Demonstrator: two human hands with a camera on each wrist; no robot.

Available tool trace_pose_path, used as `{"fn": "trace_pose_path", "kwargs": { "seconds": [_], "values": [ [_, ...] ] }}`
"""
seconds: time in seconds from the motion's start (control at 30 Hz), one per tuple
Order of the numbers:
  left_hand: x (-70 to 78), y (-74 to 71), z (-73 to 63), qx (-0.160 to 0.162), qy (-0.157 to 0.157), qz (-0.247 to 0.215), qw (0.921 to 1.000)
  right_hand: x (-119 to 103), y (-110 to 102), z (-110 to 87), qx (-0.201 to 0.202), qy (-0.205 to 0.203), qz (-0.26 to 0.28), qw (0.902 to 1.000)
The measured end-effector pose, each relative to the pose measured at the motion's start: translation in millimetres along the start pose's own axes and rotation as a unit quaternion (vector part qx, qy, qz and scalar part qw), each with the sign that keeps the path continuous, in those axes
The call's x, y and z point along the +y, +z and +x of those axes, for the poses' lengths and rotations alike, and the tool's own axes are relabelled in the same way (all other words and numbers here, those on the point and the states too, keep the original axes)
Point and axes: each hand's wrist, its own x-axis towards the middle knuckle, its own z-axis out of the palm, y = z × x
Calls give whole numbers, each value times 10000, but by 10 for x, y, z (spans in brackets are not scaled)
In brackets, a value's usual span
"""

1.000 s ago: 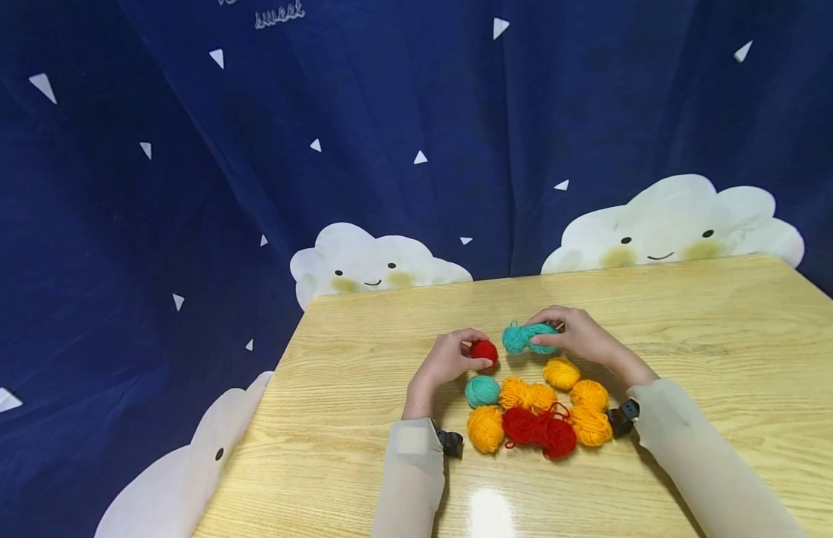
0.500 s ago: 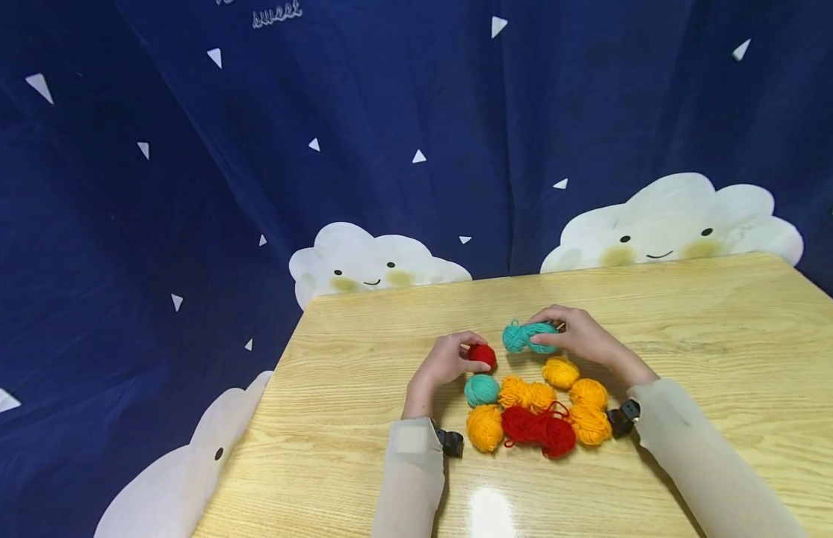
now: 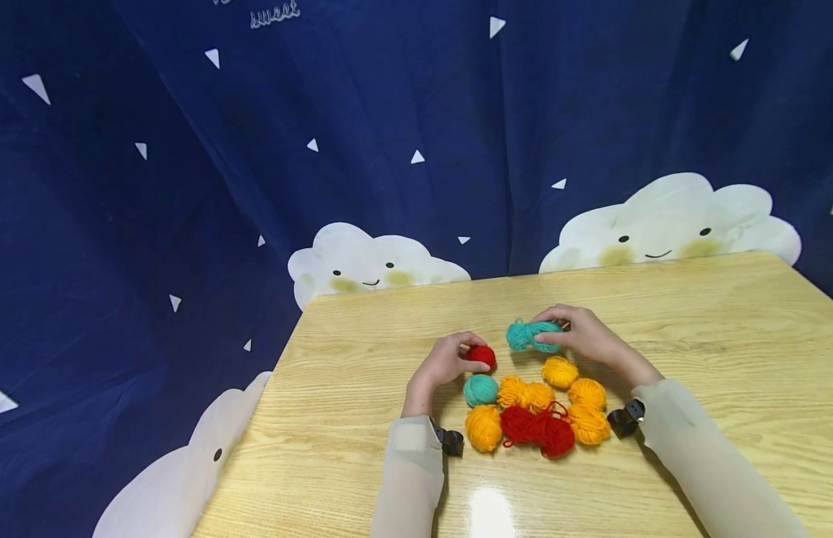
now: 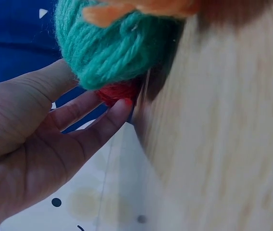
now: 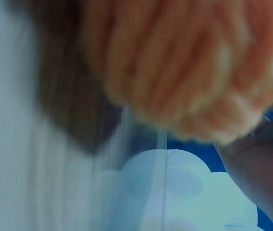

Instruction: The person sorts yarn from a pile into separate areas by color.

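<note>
My left hand (image 3: 447, 359) grips a small red yarn ball (image 3: 482, 358) at the left of the group, fingers behind it and thumb in front. In the left wrist view a teal yarn ball (image 4: 112, 48) hides most of the red one (image 4: 119, 91). My right hand (image 3: 580, 332) holds the right end of a teal yarn bundle (image 3: 521, 335), which is pinched in the middle like a bow. The right wrist view shows a blurred orange yarn ball (image 5: 184, 67) in front, covering most of the hand.
Close in front of the hands lie a teal ball (image 3: 480, 390), a yellow bow-shaped bundle (image 3: 524, 394), a red bow-shaped bundle (image 3: 539, 431) and several yellow balls (image 3: 484, 428). They rest on a wooden table (image 3: 349, 388). A dark blue curtain (image 3: 389, 97) hangs behind it.
The right hand has shifted slightly to the right with the teal bundle. The left hand has drawn the red ball slightly nearer and stays on it.
</note>
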Motion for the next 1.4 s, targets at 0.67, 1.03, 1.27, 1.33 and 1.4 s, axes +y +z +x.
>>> {"fn": "trace_pose_path", "kwargs": {
  "seconds": [0.67,1.03,1.27,1.33,1.4],
  "values": [
    [-31,-16,-3,-60,-217,-323,9992,123,-133,-97,200,144,-249,9994],
    [-46,-1,-3,-92,-332,-367,9987,219,-219,-167,279,192,-224,9992],
    [-67,-7,-6,-104,-314,-453,9984,239,-304,-212,235,380,-345,9984],
    [-70,-11,-8,-108,-305,-455,9984,257,-329,-224,244,423,-363,9981],
    [-72,-17,-7,-114,-291,-439,9985,282,-354,-232,264,452,-403,9978]
  ]
}}
